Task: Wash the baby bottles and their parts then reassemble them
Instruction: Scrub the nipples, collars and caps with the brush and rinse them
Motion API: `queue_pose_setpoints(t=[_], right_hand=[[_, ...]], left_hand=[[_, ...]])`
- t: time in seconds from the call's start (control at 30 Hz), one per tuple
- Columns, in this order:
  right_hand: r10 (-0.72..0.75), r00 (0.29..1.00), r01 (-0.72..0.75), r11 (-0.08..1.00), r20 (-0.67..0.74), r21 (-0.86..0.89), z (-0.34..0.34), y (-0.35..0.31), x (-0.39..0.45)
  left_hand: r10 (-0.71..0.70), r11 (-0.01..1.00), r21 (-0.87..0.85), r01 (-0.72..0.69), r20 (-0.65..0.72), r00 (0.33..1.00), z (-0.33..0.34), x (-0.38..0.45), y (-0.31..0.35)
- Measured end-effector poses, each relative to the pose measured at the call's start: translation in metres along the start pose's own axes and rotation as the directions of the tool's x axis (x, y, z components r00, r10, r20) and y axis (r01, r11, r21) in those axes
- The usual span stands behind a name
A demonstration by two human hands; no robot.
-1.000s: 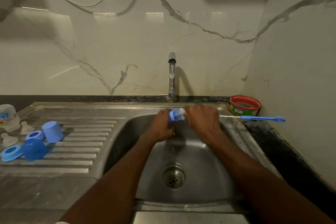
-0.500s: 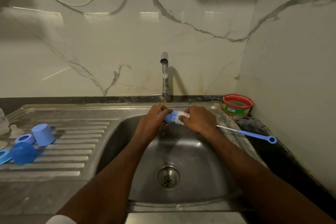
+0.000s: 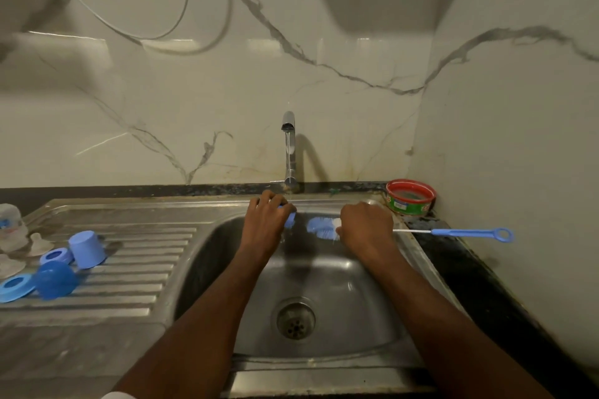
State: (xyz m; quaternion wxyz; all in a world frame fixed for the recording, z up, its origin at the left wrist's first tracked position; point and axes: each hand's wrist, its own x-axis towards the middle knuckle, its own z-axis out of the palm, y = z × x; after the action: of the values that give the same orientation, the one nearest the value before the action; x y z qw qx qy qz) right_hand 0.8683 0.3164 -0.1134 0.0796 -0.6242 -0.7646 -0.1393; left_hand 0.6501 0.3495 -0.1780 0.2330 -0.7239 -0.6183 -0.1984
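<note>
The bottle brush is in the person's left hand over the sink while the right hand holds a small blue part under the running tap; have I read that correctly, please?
Not quite: the hands are swapped. In the head view the right hand grips the bottle brush, and the left hand holds the small blue part under the running tap, both over the sink.

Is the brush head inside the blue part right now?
No. The brush bristles sit apart from the blue part held in the left hand.
</note>
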Motion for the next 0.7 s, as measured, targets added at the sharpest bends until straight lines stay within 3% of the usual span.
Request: queue_pose_setpoints(t=[0.07, 0.17, 0.37, 0.53, 0.7], right_hand=[[0.010, 1.000, -0.010, 0.999, 0.004, 0.031, -0.001, -0.002, -0.006], [0.006, 1.000, -0.008, 0.996, 0.017, 0.089, 0.006, -0.004, -0.014], [-0.024, 0.998, 0.015, 0.989, 0.058, 0.149, 0.016, 0.004, -0.012], [-0.030, 0.998, 0.021, 0.989, 0.064, 0.147, 0.025, 0.004, -0.008], [-0.047, 0.997, 0.040, 0.991, 0.058, 0.126, 0.029, 0.004, -0.002]], left_hand=[[-0.140, 0.957, -0.258, 0.132, -0.012, 0.990, 0.000, -0.002, 0.002], [-0.374, 0.744, -0.573, 0.344, 0.071, 0.925, -0.004, -0.007, 0.012], [-0.454, 0.584, -0.680, 0.444, 0.179, 0.873, -0.017, 0.005, 0.018], [-0.456, 0.599, -0.627, 0.497, 0.244, 0.856, 0.003, -0.002, 0.021], [-0.523, 0.516, -0.734, 0.442, 0.139, 0.841, 0.000, 0.005, 0.010]])
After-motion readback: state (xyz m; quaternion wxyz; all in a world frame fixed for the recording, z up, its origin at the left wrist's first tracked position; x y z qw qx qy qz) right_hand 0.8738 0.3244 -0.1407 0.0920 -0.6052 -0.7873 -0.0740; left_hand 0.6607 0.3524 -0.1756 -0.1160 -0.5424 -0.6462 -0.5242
